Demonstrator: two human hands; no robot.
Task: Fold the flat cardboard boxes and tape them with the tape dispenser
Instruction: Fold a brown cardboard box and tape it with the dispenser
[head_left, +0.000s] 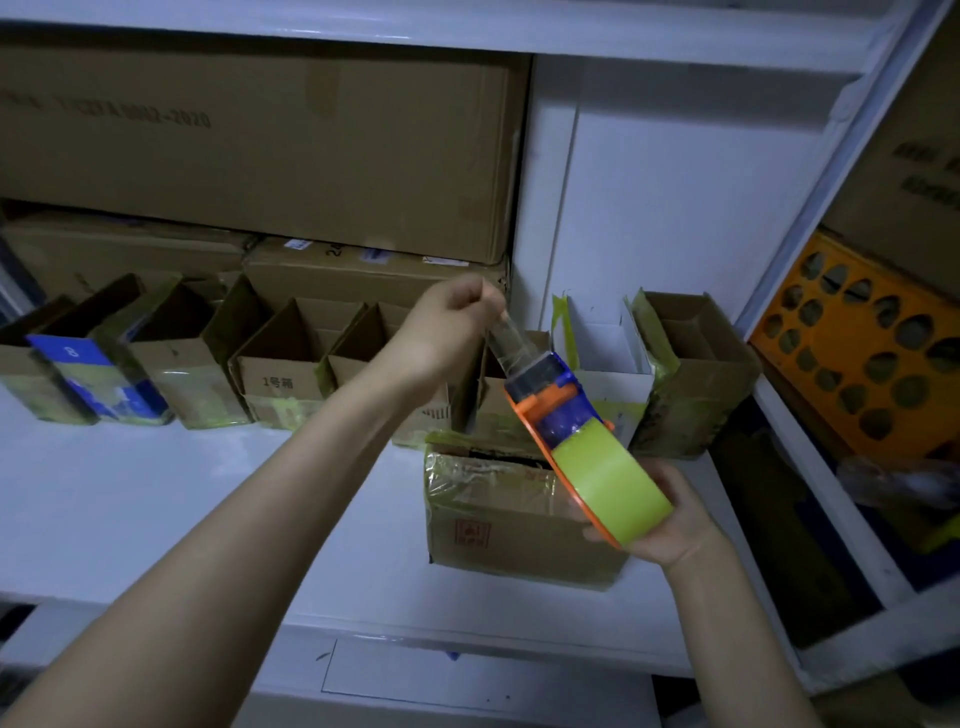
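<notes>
We're on the taping step here: right grip (670, 522) holds the tape dispenser (576, 441) just over the box (493, 525) on the shelf (156, 493), left grip (457, 322) pinches the pulled-out tape end (506, 345), so next we'd guess that end gets pressed onto the box.

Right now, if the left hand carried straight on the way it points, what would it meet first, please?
Likely the white shelf upright behind the left hand, though the stacked carton lies close to that line; depth is unclear.
</notes>
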